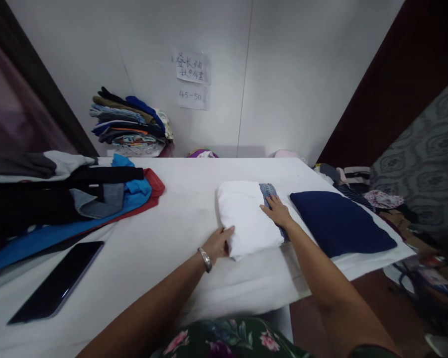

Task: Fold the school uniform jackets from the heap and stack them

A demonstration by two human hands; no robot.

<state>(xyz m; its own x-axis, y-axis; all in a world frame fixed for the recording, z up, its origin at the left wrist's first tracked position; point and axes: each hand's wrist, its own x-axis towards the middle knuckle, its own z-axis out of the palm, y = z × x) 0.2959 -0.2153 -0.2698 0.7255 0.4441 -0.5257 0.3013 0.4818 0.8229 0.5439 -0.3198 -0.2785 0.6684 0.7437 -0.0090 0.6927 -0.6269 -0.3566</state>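
Observation:
A folded white garment (244, 216) with a strip of blue denim (268, 190) along its right side lies on the white-covered table (186, 199) in front of me. My left hand (219, 242) grips its near left corner, thumb on top and the other fingers tucked out of sight at the edge. On the denim side, my right hand (277, 211) rests flat with its fingers spread. Just right of it lies a folded navy blue garment (339, 222).
Dark, blue and red clothes (97, 194) are heaped at the left. A black phone (57, 281) lies near the front left. Behind the table stands a tall stack of folded clothes (130, 124). More clothes (381, 199) lie beyond the right edge. Handwritten paper signs (193, 79) hang on the wall.

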